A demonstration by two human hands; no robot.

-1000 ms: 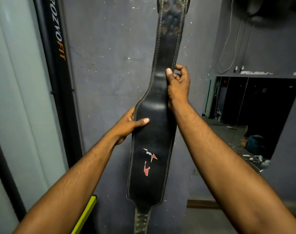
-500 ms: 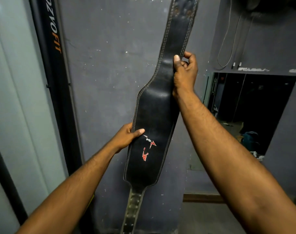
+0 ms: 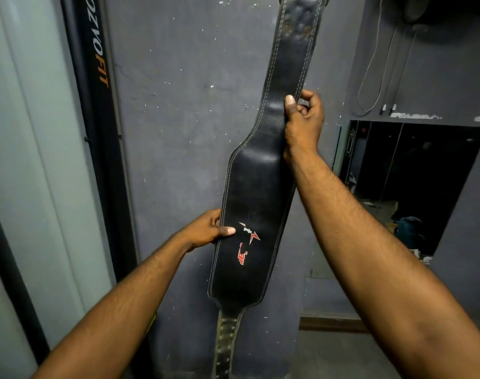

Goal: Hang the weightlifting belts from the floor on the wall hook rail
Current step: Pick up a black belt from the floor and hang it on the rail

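Above your right hand (image 3: 301,124), clamped on its edge, the black stitched leather belt (image 3: 255,203) has swung rightward; left hand (image 3: 206,231) pinches lower. Hook unseen.

Right hand (image 3: 303,124) raised, left hand (image 3: 206,231) lower, both gripping.

Gym corner (dim): lifting belt (image 3: 258,203); branded fitness upright (image 3: 96,105)

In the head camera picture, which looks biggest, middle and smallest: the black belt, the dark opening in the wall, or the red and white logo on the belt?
1. Belt: it runs from the top edge to the bottom.
2. Dark wall opening: it looks smaller, but it is farther from the camera, so its real size may differ.
3. Logo: clearly smallest, printed beside the left hand.
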